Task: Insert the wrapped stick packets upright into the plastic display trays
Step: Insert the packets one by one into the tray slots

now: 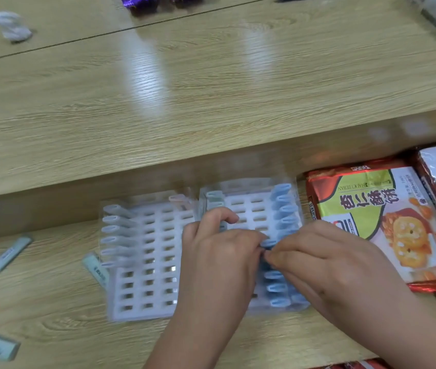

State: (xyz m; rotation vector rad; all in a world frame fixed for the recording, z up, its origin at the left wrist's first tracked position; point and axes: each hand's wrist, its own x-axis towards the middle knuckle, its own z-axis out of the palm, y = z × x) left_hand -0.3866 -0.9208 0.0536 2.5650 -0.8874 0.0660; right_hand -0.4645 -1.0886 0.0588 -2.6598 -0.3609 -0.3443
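Two clear plastic display trays with white slotted inserts lie side by side on the lower wooden shelf. The left tray (142, 302) has a column of grey-blue stick packets (117, 230) standing along its left side. The right tray (241, 202) has a column of blue packets (283, 206) along its right side. My left hand (219, 259) and my right hand (326, 265) meet over the right tray, fingertips pinching a blue packet (267, 243) in that column. The view is blurred.
Loose packets lie on the shelf at the left (10, 254) and beside the left tray (95, 269). Large biscuit bags (387, 217) sit to the right of the trays. A raised wooden counter (211, 89) runs behind, with purple wrappers (142, 2) at its far edge.
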